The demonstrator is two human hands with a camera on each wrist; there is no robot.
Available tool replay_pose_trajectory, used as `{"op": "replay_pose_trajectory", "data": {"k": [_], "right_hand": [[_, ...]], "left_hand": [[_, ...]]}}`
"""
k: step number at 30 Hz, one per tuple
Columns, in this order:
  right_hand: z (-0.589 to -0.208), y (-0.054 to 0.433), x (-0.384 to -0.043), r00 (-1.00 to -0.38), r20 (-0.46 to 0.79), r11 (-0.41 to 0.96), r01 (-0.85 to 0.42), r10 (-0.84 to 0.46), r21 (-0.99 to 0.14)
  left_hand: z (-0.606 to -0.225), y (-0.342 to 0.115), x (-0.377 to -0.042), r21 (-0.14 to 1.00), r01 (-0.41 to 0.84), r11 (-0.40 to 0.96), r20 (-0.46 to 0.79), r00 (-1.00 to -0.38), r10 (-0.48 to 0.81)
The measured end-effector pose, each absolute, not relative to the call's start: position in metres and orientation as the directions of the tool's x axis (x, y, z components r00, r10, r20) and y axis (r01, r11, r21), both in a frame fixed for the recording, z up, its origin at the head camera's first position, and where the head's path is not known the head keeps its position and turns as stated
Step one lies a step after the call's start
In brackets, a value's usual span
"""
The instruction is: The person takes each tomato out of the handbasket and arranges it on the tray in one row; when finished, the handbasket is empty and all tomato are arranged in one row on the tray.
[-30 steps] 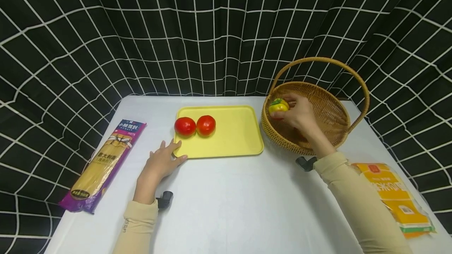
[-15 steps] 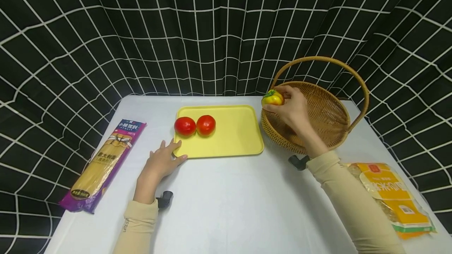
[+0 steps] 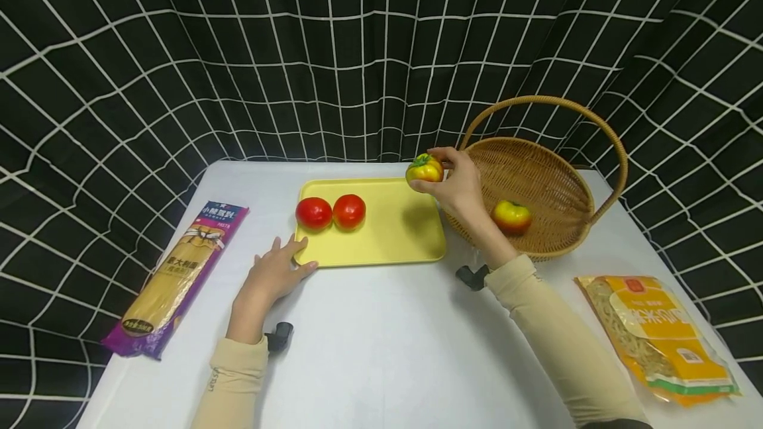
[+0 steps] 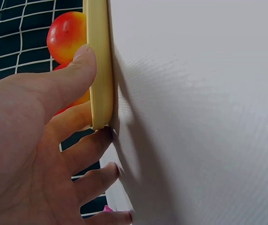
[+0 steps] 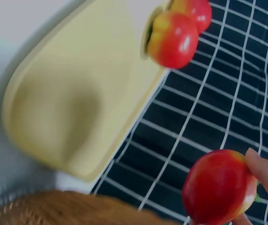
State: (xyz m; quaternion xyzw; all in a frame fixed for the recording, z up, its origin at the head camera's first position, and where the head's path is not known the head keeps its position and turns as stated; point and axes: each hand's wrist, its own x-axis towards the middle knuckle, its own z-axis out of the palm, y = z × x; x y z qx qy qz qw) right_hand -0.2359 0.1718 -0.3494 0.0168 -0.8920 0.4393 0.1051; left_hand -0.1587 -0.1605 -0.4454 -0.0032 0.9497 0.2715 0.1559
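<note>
- Right hand [image 3: 461,185] pinches yellow-red pepper [image 3: 424,169] above yellow tray [image 3: 393,237], right end.
- Left hand [image 3: 273,275]: fingers spread apart, touching tray's near-left corner.
- Second pepper [image 3: 511,217] inside basket [image 3: 551,184].

The head view looks forward and down over the tabletop [image 3: 381,343]. Both wrist views, closer, share the yellow tray [image 5: 110,47].

left grip [image 3: 274,275]: fingers [image 4: 91,147] spread; right grip [image 3: 460,184]: raised, pinching; forearms [image 3: 560,330] outstretched
</note>
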Motion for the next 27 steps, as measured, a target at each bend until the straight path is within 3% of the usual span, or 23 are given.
{"op": "replay_pose_trajectory", "data": {"k": [11,27], "right_hand": [[-0.377,0.134,-0.241,-0.986,0.166,0.563,-0.118,0.033,-0.818],[-0.413,0.115,-0.246,-0.995,0.082,0.512,-0.041,0.058,-0.858]], "left_hand": [[-0.444,-0.16,-0.157,0.505,-0.09,0.858,-0.296,-0.952,0.075],[-0.445,-0.162,-0.159,0.508,-0.091,0.856,-0.299,-0.951,0.076]]}}
